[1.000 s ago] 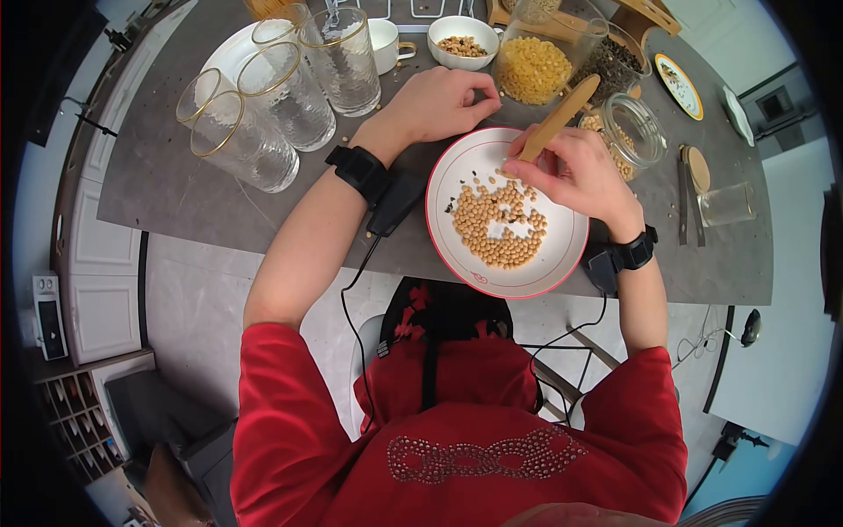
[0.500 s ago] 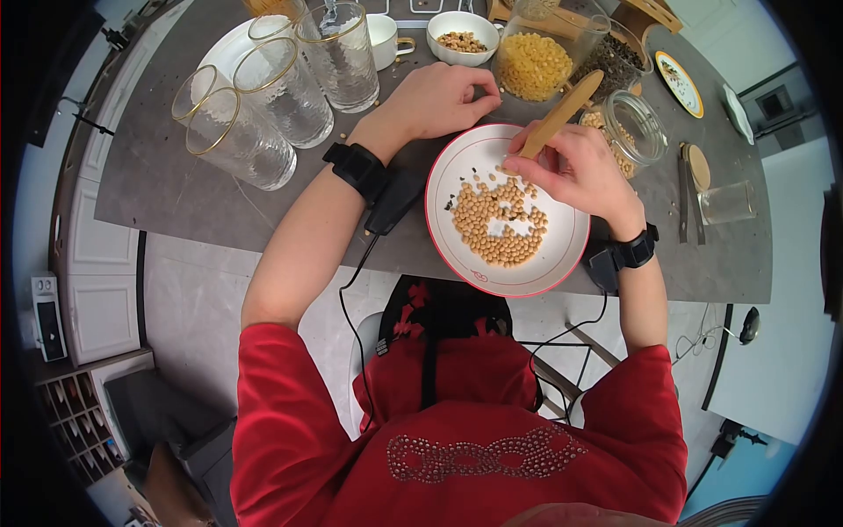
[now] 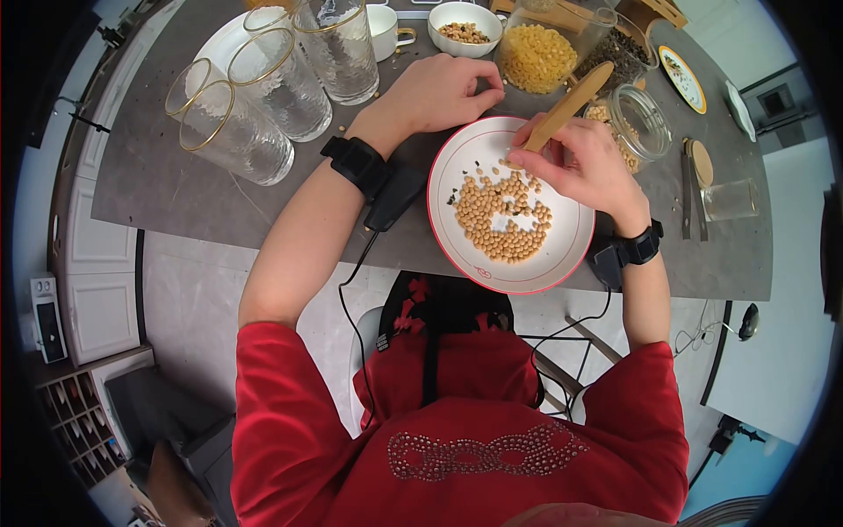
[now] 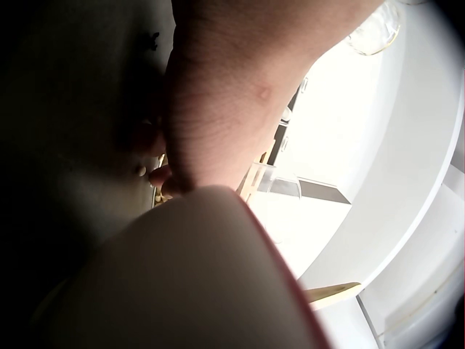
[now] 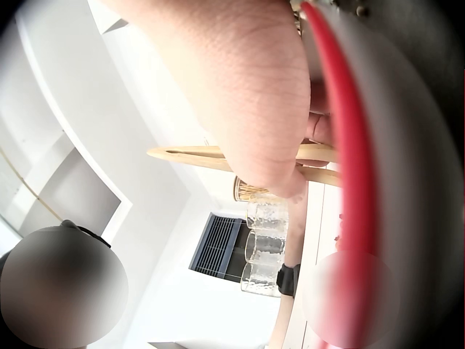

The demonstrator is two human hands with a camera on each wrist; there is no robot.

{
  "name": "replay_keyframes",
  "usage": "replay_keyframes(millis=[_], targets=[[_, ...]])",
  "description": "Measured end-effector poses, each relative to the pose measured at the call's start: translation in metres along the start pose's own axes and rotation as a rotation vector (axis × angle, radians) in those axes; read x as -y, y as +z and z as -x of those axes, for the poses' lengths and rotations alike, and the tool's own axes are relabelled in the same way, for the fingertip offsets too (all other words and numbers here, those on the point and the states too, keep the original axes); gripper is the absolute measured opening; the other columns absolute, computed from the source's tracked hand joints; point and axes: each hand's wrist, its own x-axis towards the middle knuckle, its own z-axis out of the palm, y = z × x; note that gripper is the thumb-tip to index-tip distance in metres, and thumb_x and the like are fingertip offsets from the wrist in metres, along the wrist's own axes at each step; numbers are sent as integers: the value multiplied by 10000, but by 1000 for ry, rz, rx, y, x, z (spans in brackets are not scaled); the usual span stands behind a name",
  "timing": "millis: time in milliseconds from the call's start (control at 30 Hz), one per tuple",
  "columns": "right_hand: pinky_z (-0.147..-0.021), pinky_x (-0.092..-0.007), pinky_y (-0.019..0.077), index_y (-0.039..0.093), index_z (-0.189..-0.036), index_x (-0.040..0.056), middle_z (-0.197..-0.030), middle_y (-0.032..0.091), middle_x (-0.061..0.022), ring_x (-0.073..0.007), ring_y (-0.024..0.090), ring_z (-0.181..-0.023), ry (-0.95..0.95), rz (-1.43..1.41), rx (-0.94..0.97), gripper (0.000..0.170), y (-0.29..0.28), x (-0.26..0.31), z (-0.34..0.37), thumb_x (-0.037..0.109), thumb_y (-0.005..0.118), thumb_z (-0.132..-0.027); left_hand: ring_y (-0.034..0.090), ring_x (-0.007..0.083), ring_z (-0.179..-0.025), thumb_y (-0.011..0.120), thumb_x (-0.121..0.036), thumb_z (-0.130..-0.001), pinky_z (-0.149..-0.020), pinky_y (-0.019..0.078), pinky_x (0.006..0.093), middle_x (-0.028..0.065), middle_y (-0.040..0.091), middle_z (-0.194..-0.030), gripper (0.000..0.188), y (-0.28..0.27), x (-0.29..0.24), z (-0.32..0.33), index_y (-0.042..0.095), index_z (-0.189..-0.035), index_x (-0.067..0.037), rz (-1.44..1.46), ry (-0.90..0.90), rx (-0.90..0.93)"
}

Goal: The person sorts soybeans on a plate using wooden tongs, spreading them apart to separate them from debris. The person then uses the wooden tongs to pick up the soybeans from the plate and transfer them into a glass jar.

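In the head view the right hand (image 3: 587, 167) grips wooden tongs (image 3: 571, 105) over a white plate (image 3: 571, 250) with a red rim. Their tips are down at the plate's far part, mostly covered by the fingers. Soybeans (image 3: 505, 246) lie scattered across the plate, with a few dark bits at their left edge. The left hand (image 3: 446, 92) rests on the table just beyond the plate's far left rim, holding nothing, its fingers loosely curled. From the right wrist view, the tongs (image 5: 190, 155) extend past the right hand (image 5: 247, 94). In the left wrist view the left hand (image 4: 225, 94) is partly in shadow.
Gold-rimmed glasses (image 3: 290, 101) stand at the left. Behind the plate are a white cup (image 3: 382, 33), a bowl of mixed bits (image 3: 464, 53), a container of yellow pieces (image 3: 537, 60) and an open glass jar (image 3: 638, 123). Metal tongs (image 3: 688, 198) lie near a small glass (image 3: 731, 201) at the right.
The camera view has shifted slightly, so the table things sit a little higher in the picture. The right hand still holds the tongs over the plate, and the left hand remains beside it.
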Motion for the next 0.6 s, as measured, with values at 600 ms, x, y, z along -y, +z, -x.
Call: replay_keyframes(millis=[600], targets=[[-515,-311,448,736,-918,87,-640,603,-27,-173,579,-532,24,-11,7,234,1,0,0,297,828,-874,519,196,-544,681,-319,-956,-551,399,367,30,557,-596,205,4,5,1,718,-1033,-134,-6,61,-47]])
